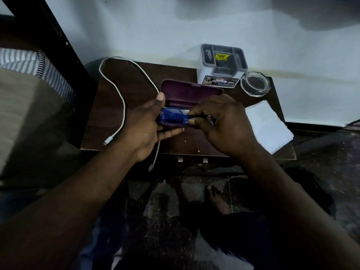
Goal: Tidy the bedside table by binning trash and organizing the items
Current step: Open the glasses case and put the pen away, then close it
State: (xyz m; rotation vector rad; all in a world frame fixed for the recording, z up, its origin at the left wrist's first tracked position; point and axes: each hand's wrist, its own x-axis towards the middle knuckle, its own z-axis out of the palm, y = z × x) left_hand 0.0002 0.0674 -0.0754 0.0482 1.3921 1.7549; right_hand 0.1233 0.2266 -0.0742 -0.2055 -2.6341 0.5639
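A purple glasses case (187, 92) lies open in the middle of the dark wooden bedside table (136, 78), its lid raised toward the wall. Blue-framed glasses (172, 116) sit folded in the case's lower half. My left hand (148, 125) cups the case's left end, thumb on the lid's edge. My right hand (224, 121) pinches the glasses' right side from above, covering the case's right end.
A white charging cable (120, 98) loops across the table's left side, one end hanging over the front edge. A grey-and-white organizer box (222, 65) stands at the back, a glass ashtray (255, 83) beside it. White paper (266, 125) overhangs the right corner. Bed at left.
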